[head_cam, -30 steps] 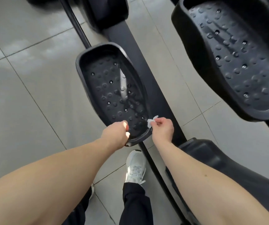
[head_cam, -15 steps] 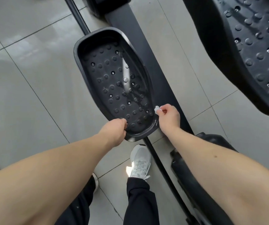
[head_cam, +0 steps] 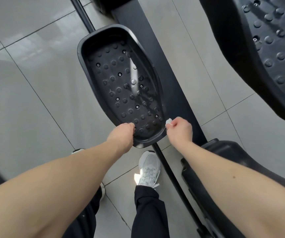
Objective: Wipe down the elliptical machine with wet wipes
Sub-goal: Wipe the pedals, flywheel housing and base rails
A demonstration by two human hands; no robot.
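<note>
Pedal (head_cam: 121, 83) under my hands: matt black plastic, studded tread. Wipe (head_cam: 169, 121) at its near rim: white, crumpled cloth-like. Floor (head_cam: 35, 100) beside pedal: glossy grey tile.

The small white crumpled wet wipe (head_cam: 169, 121) mostly hides inside the closed right hand (head_cam: 179, 130). The left hand (head_cam: 122, 135) curls its fingertips out of sight over the black studded plastic pedal (head_cam: 121, 83). A second black studded pedal (head_cam: 267, 48) is cut off at the top and right edges.
</note>
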